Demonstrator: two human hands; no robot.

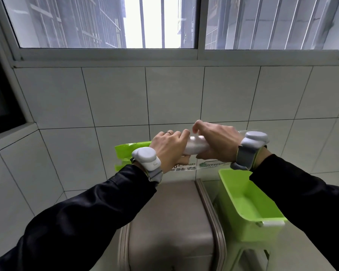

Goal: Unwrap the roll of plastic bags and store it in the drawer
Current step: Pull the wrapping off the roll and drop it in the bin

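Note:
A white roll of plastic bags (196, 146) is held level at chest height in front of the tiled wall. My left hand (170, 147) grips its left end and my right hand (215, 142) grips its right end, fingers curled over the top. A clear wrapper with a bright green band (128, 150) and printed text hangs loose around the roll, trailing left and below my hands. An open green drawer (243, 200) sticks out at the lower right, under my right forearm; what shows of its inside is bare.
A grey-brown cabinet top (170, 216) sits below my hands, left of the drawer. White wall tiles (125, 98) rise behind, with a barred window (145, 22) above. Grey bands sit on both wrists.

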